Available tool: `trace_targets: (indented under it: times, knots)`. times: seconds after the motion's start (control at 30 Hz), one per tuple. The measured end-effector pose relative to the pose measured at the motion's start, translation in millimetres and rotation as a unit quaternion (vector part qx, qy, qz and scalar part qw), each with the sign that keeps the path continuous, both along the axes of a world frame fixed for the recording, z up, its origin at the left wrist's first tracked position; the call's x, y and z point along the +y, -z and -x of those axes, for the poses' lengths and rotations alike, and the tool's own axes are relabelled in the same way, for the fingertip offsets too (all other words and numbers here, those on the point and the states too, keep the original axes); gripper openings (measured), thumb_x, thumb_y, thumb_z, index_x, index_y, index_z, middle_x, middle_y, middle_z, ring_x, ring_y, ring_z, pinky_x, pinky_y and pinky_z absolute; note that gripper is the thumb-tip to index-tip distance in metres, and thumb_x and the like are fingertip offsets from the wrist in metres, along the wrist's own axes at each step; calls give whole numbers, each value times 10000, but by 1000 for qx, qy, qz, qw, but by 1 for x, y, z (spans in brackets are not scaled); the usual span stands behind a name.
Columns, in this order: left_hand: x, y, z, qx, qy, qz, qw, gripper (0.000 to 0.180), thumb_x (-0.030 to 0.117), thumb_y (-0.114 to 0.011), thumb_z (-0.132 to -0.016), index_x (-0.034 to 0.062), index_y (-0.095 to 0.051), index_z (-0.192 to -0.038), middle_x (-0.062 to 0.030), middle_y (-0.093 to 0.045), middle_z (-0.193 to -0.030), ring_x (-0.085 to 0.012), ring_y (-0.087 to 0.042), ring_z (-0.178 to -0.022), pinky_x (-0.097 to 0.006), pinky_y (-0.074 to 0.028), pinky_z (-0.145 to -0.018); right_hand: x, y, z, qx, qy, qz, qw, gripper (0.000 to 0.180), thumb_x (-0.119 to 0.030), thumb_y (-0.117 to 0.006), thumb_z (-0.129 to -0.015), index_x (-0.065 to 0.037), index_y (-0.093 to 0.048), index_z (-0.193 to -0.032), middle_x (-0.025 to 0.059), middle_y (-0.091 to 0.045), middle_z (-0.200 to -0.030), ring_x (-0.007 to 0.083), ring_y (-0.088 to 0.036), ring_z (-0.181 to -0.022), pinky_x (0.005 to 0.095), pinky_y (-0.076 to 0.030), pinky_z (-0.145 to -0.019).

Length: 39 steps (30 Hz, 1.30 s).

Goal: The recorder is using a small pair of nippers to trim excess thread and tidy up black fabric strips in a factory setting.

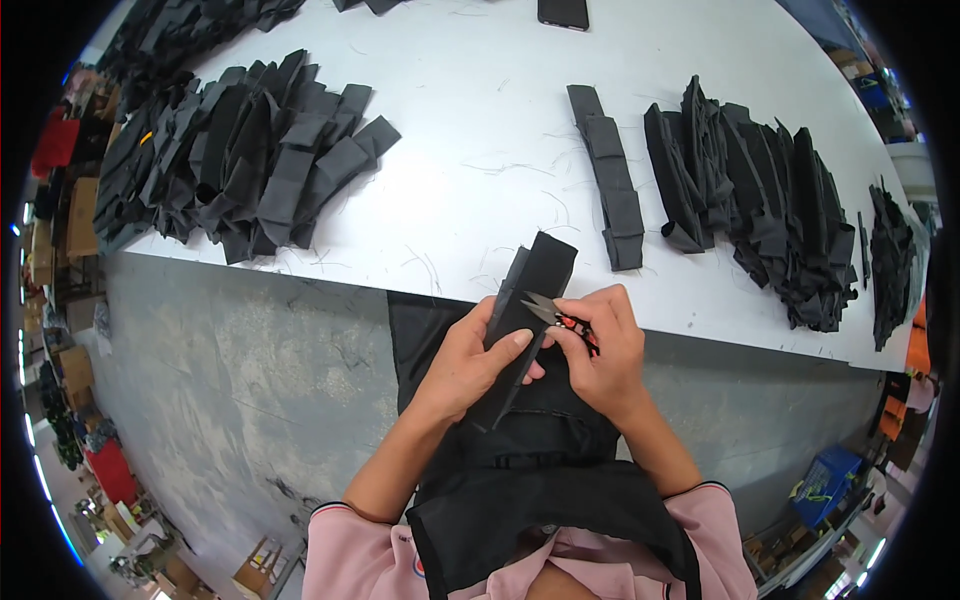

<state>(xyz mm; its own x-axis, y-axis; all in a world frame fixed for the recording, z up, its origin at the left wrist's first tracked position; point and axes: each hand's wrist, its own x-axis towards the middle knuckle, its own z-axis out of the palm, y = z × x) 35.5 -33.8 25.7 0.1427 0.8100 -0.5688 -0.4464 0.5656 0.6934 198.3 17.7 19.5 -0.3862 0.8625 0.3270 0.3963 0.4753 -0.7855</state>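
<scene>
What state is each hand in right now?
Left hand: closed, holding a black fabric strip.
Right hand: closed, holding small snips, blades over the strip; whether they touch it cannot be told.

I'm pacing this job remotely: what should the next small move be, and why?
Probably ease the snips away from the left hand before closing them: the right hand holds them, blades seemingly parted, over the black fabric strip, close to the left thumb.
</scene>
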Motion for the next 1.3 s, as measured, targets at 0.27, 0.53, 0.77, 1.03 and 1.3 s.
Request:
trace_targets:
  times: [0.27,0.53,0.77,1.03,1.3]
  knots:
    - [1,5,5,-47,37,-14,998,430,80,-603,-864,-12,-415,-1240,-132,-599,-1057,-168,-639,-790,-270,-528,-702,19,19,6,125,68,214,966,160,2,-647,-781,14,-580,-926,48,-491,-808,94,-514,-643,227,-434,-535]
    - [1,12,10,-300,23,-53,952,526,355,-497,-941,12,-348,-1311,-175,-537,-1135,-344,-587,-1056,-437,-536,-834,32,9,4,375,-86,595,706,133,-57,-674,-805,-40,-582,-898,-25,-554,-685,30,-457,-543,160,-325,-468]
    - [0,31,-12,-266,-87,-54,958,568,326,-427,-973,87,-184,-1428,-168,-527,-1142,-262,-606,-881,-348,-518,-714,11,-7,16,267,63,368,888,146,-54,-646,-822,-5,-563,-933,30,-498,-778,100,-443,-539,218,-383,-527]
    - [8,22,-8,-236,-85,-39,967,575,295,-420,-982,107,-169,-1463,-126,-520,-1170,-188,-564,-852,-287,-472,-682,19,7,0,82,44,247,964,157,-48,-669,-763,-19,-603,-904,48,-464,-818,134,-484,-673,251,-405,-584]
    - [4,21,-6,-153,-58,-27,986,579,263,-486,-953,41,-255,-1435,-98,-526,-1171,-141,-545,-867,-254,-449,-700,24,6,5,64,10,208,976,133,49,-622,-798,50,-592,-928,38,-444,-862,88,-569,-699,194,-474,-602]
